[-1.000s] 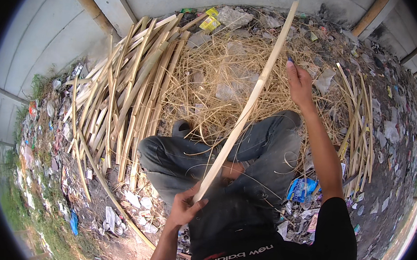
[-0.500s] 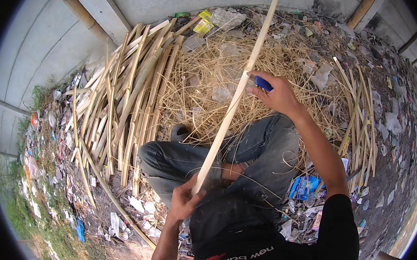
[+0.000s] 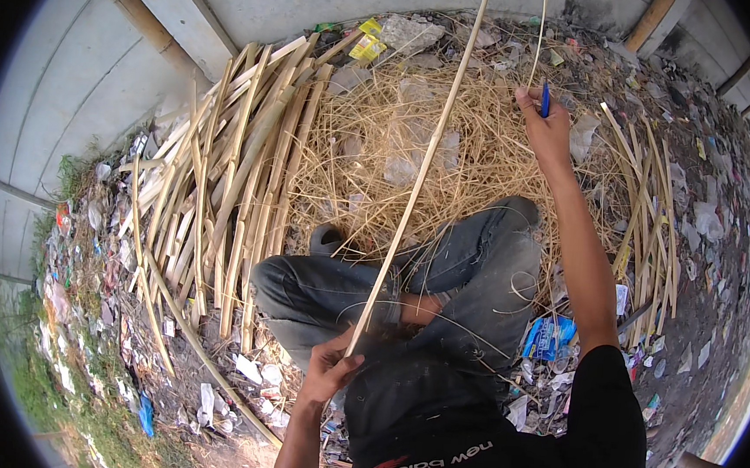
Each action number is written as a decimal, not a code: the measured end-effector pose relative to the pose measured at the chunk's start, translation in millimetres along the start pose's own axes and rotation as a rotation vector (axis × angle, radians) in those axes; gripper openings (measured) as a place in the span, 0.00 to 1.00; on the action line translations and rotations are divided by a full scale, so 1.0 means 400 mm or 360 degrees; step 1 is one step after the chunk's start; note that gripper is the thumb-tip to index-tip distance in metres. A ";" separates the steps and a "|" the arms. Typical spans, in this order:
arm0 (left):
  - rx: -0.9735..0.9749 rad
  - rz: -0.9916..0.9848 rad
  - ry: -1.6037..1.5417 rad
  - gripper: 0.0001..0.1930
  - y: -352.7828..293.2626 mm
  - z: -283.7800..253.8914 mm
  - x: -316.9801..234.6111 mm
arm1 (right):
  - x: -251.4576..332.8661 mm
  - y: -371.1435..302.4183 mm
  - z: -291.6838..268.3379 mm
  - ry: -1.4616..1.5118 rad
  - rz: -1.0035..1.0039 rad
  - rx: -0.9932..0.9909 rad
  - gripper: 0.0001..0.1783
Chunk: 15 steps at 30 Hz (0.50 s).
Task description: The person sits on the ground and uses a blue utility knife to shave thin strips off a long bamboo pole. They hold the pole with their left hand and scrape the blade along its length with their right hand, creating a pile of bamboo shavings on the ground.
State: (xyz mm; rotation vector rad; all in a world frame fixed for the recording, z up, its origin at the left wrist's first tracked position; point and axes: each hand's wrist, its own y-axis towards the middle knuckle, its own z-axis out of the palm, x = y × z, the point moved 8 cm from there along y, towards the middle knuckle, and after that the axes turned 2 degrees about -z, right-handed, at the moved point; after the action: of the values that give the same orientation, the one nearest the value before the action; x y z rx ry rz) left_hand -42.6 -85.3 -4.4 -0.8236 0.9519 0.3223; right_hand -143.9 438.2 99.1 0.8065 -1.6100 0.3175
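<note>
My left hand (image 3: 332,368) is closed round the lower end of a long, pale bamboo strip (image 3: 426,164). The strip slants up and away over my crossed legs, its narrow edge turned toward me. Out to the right of it, my right hand (image 3: 546,124) is raised and closed on what looks like a blue-handled knife (image 3: 545,100), its blade hidden. From the same hand a thin bamboo sliver (image 3: 540,37) rises toward the wall. The right hand and the strip are apart.
A heap of curly bamboo shavings (image 3: 373,138) lies beyond my legs. Many split bamboo strips (image 3: 245,164) are piled at the left, and a smaller bundle of thin strips (image 3: 650,214) lies at the right. Litter, including a blue packet (image 3: 549,337), covers the ground before a grey wall (image 3: 321,4).
My right hand has moved away from the strip, up and to the right, with a thin sliver now showing in it. The bamboo strip has been turned to its narrow edge; my left hand stays put.
</note>
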 end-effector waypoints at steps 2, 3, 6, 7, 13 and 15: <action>0.0036 -0.0052 -0.0270 0.28 0.008 0.015 0.013 | 0.023 -0.086 0.045 -0.0136 -0.0032 0.0331 0.26; 0.0067 -0.0056 -0.0422 0.28 0.019 0.031 0.017 | 0.034 -0.133 0.069 -0.0306 -0.0175 0.0486 0.30; 0.0124 -0.0119 -0.0722 0.30 0.055 0.065 0.000 | 0.073 -0.307 0.168 -0.0644 -0.0393 0.0899 0.29; 0.0124 -0.0111 -0.0778 0.30 0.070 0.071 -0.009 | 0.090 -0.363 0.199 -0.0742 -0.0393 0.1007 0.28; 0.0180 -0.0162 -0.0818 0.29 0.109 0.098 -0.047 | 0.188 -0.591 0.317 -0.0793 -0.0597 0.1621 0.26; 0.0097 -0.0197 -0.0803 0.28 0.115 0.102 -0.036 | 0.200 -0.634 0.337 -0.0759 -0.0685 0.1687 0.26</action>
State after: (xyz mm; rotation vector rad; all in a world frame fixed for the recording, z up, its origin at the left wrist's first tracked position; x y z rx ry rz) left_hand -53.2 -22.9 -1.8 -0.6953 0.4358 0.3694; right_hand -80.3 147.1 86.0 2.1271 -1.5846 0.7211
